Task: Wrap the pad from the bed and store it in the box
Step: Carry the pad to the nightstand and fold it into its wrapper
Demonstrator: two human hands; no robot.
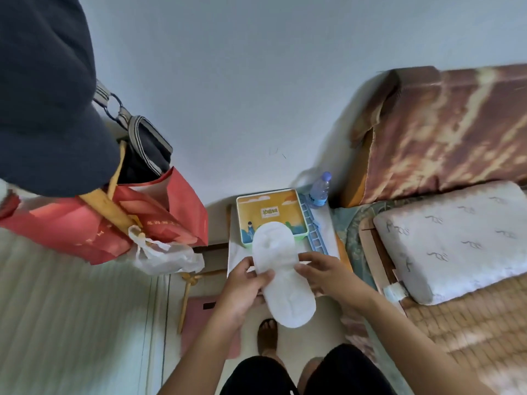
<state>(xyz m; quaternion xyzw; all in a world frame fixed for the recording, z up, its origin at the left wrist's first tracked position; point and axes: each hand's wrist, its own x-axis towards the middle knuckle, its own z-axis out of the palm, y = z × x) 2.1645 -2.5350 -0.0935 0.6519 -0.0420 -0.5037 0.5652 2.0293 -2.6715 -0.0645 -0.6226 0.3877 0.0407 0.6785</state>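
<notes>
Two hands: the left hand (pixel 245 283) and right hand (pixel 322 273) each pinch a long edge of the pad (pixel 282 277) at its waist, thumbs on top.
Pad: white, long, oval-ended, soft and quilted; held flat in the air, far end over the near edge of the box (pixel 271 215), touching nothing else that I can tell.
Step in hand: likely the first fold; bring the rounded ends in evenly and keep the edges aligned so the wrap stays tight.
Box: shallow, green-rimmed tin with a yellow printed lid, shut, on the small white desk (pixel 328 223).
Beside it: a clear plastic bottle (pixel 320 191) at the desk's far right corner.
Bed (pixel 456 323): woven mat, pale pillow, at right.
</notes>
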